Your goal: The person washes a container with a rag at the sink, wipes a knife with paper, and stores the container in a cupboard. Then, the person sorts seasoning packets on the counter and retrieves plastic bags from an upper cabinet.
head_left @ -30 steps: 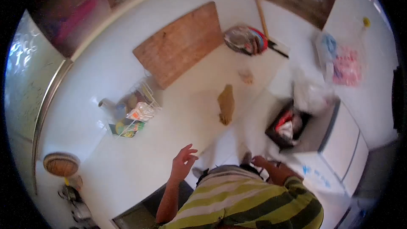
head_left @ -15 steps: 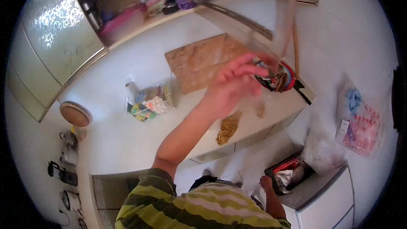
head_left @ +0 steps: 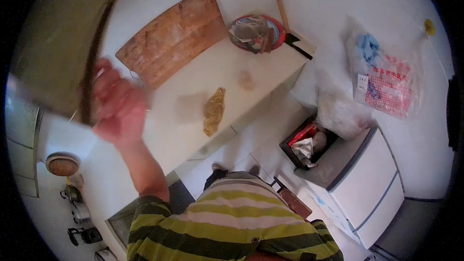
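Observation:
My left hand (head_left: 118, 104) is raised above the counter at the left, smeared a little by motion. Its fingers are curled around the lower edge of a cabinet door (head_left: 58, 38), which stands out from the wall and hides what is behind it. Below and right of the hand, a crumpled brown cloth (head_left: 214, 112) lies on the white counter (head_left: 164, 140). A wooden cutting board (head_left: 171, 36) leans against the wall behind. My right hand is out of sight; only part of that arm shows at the bottom edge.
A round red-rimmed basin (head_left: 257, 34) with things in it stands in the counter's far corner. Plastic bags (head_left: 386, 79) hang on the right wall above a white refrigerator (head_left: 360, 188) with a dark box (head_left: 290, 152) on top. A round woven item (head_left: 63, 164) hangs at left.
My left hand has moved from the middle to the left, and the cabinet door now stands at the upper left. The view has turned rightward and down; my right hand has left view.

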Available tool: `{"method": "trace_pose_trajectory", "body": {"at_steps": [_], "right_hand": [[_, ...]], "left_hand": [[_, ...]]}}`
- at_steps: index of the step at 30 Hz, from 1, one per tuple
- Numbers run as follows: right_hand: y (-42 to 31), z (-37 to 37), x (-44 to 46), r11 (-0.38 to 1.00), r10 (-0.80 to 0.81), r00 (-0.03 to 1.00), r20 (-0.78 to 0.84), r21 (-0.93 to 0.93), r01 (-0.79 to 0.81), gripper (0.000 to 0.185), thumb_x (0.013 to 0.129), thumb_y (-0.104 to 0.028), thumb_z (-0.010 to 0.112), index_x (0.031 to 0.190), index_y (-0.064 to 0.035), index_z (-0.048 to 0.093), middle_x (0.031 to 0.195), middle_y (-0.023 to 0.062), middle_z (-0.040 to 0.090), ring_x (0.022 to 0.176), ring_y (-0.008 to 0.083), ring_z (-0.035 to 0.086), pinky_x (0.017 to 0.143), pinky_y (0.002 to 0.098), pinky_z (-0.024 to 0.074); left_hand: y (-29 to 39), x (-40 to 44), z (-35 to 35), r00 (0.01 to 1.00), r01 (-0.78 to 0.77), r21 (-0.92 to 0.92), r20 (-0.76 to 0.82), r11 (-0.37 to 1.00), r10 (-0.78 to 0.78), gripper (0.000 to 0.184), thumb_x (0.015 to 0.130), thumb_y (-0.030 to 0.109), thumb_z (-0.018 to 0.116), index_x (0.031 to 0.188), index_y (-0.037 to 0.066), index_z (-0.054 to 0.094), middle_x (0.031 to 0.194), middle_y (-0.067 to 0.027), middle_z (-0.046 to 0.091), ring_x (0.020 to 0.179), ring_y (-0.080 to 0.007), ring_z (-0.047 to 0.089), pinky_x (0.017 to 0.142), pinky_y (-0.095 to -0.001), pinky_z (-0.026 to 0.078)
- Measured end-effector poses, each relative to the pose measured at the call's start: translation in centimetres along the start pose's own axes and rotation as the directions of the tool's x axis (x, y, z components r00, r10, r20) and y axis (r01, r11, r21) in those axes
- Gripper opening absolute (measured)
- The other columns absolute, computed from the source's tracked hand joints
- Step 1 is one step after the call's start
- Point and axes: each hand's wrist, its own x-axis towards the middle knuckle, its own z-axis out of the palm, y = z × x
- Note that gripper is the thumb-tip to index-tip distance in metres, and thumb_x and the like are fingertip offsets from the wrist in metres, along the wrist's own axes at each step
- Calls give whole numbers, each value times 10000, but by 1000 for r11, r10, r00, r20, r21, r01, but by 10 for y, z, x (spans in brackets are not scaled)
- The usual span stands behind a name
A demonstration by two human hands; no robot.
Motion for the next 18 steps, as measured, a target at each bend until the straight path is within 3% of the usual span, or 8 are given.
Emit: {"method": "trace_pose_trajectory", "body": {"at_steps": [2, 6, 8, 10, 12, 14, 16, 18], "right_hand": [[-7, -6, 3, 1000, -14, 1000, 15, 26, 13, 200, 850, -208, 614, 677, -110, 591, 633, 65, 573, 539, 223, 556, 466, 385, 447], [-21, -23, 49, 987, -138, 990, 13, 82, 137, 198, 840, -202, 625, 665, -117, 585, 604, 57, 556, 522, 215, 543, 455, 372, 439], [-19, -35, 105, 917, -345, 937, -50, 196, 348, 198, 835, -199, 631, 659, -121, 583, 589, 53, 547, 513, 211, 536, 450, 366, 435], [-12, -43, 182, 654, -598, 779, -189, 447, 610, 199, 830, -196, 636, 653, -125, 580, 574, 49, 538, 505, 207, 530, 445, 360, 432], [-65, -98, 222, 596, -426, 905, 3, 753, 278, 179, 761, -223, 682, 653, -113, 591, 601, 44, 562, 545, 222, 575, 482, 363, 473], [-161, -140, 193, 852, -348, 932, -106, 380, 361, 173, 780, -240, 667, 723, -87, 609, 683, 75, 597, 632, 257, 600, 570, 388, 491], [-234, -174, 178, 901, -330, 935, -132, 252, 354, 198, 799, -257, 653, 793, -61, 628, 765, 106, 633, 720, 292, 625, 657, 412, 509], [-285, -196, 170, 901, -368, 922, -124, 200, 386, 243, 818, -274, 638, 863, -35, 646, 847, 137, 669, 807, 327, 650, 745, 437, 527]], "left_hand": [[22, -20, 1, 988, -149, -31, -31, 988, 148, 572, 753, -144, 597, 1266, 14, 397, 871, -21, 564, 668, -120, 546, 562, -262, 420], [63, -60, -4, 885, -461, 40, -56, 886, 463, 485, 817, -109, 583, 1265, 26, 455, 787, 0, 562, 633, -100, 544, 557, -247, 431], [79, -93, -23, 888, -441, 90, -100, 893, 449, 559, 804, -97, 600, 1329, 18, 447, 833, -5, 572, 669, -93, 541, 635, -256, 450], [72, -128, -57, 830, -297, 381, -350, 875, 434, 621, 805, -50, 629, 1387, 14, 423, 917, -26, 591, 752, -111, 552, 743, -274, 457], [43, -141, -93, 697, 52, 403, -670, 914, 255, 610, 852, 33, 621, 1421, 29, 402, 989, -46, 601, 824, -135, 554, 822, -289, 446], [21, -161, -151, 507, 397, 334, -856, 855, 99, 509, 889, 112, 606, 1374, 42, 471, 1007, -61, 613, 852, -162, 568, 800, -299, 460], [-9, -186, -216, 281, 485, 294, -944, 824, 172, 374, 903, 144, 582, 1263, 46, 562, 983, -71, 632, 854, -184, 585, 779, -324, 469], [-47, -196, -261, 298, 248, 128, -953, 960, 50, 256, 904, 140, 574, 1140, 48, 613, 946, -81, 651, 858, -208, 603, 750, -344, 475]]}}
